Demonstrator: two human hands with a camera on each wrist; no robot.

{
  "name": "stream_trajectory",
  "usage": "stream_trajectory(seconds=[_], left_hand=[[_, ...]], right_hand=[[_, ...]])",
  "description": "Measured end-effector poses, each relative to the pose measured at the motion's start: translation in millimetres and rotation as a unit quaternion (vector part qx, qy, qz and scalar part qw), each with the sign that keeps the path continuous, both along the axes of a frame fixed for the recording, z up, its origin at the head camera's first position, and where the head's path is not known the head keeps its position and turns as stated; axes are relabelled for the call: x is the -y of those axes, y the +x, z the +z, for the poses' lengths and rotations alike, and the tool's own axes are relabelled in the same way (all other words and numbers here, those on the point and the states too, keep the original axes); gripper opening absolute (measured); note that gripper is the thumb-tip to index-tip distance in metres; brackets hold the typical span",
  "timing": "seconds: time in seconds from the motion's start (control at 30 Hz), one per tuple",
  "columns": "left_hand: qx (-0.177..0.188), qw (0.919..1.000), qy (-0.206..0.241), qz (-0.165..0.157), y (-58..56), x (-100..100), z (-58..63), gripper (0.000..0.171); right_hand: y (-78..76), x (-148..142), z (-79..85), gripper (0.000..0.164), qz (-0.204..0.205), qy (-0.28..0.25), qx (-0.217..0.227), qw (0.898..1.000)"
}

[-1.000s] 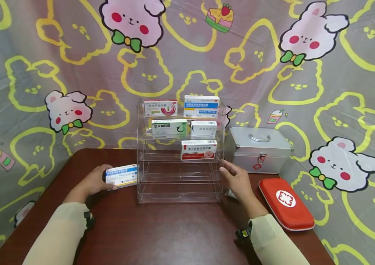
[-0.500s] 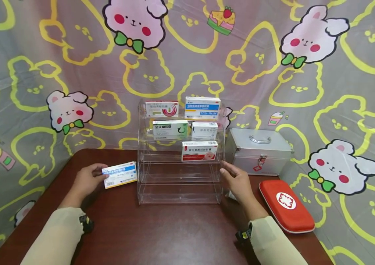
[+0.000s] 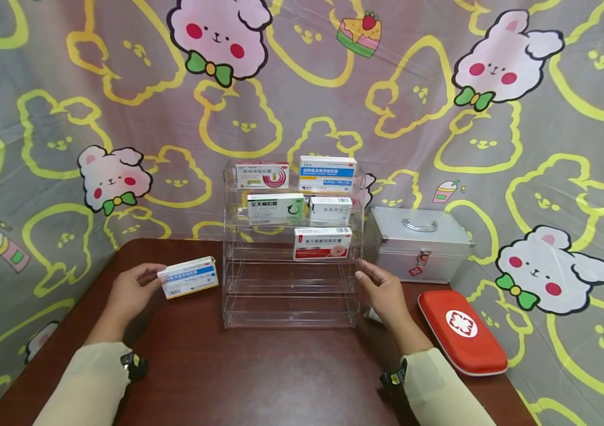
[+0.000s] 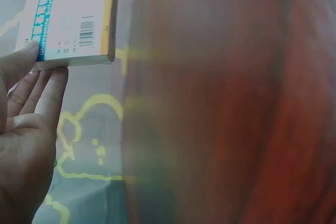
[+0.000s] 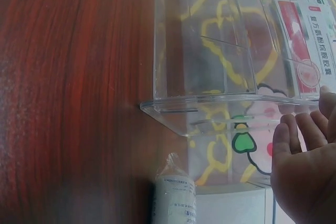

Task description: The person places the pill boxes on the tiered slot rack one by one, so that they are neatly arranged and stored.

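Note:
My left hand [image 3: 134, 291] pinches one end of a white, blue and yellow medicine box [image 3: 189, 278]. The box is held above the table, left of a clear acrylic display rack [image 3: 291, 303]. In the left wrist view, the thumb lies on the printed face of the medicine box [image 4: 68, 19] and the fingers reach behind it. At the rack's right side, my right hand [image 3: 384, 290] holds the side panel [image 5: 220, 99], thumb at its front edge and fingers on its outer face. Several medicine boxes, among them a red and white box [image 3: 322, 244], stand on the upper tiers.
A silver case [image 3: 414, 254] with a handle stands behind the right hand, and a red zip pouch [image 3: 462, 331] with a white emblem lies in front of it. A white roll in clear wrapping [image 5: 176, 195] lies beside the rack. A patterned curtain backs the table [image 3: 280, 378].
My left hand has drawn the medicine box a little left, away from the rack, and turned it slightly. The right hand keeps its place at the rack's side.

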State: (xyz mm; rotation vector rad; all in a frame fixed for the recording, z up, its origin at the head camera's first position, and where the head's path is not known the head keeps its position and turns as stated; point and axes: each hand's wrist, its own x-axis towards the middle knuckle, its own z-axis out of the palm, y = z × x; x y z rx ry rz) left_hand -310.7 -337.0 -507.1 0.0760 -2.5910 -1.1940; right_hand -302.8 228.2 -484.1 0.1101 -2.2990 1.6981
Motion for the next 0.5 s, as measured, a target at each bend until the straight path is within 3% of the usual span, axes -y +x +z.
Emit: stream_trajectory(seconds=[0.13,0.27,0.43,0.5], left_hand=[[-0.05,0.997,0.054,0.022,9.9,-4,13.2,0.036],[-0.11,0.9838,0.141,0.019,20.4,-9,37.5,0.036],[-0.175,0.9583,0.225,-0.017,31.3,-21,72.1,0.034],[-0.201,0.9429,0.263,-0.036,34.5,-32,85.7,0.034]], right_hand=[[0.9,0,0.0,0.045,0.0,0.001,0.002,1.0],[0.6,0,0.1,0.045,0.002,-0.004,0.003,1.0],[-1.3,0,-1.3,0.043,-0.001,-0.001,0.001,1.0],[-1.6,-1,-2.2,0.043,-0.001,0.002,0.0,1.0]])
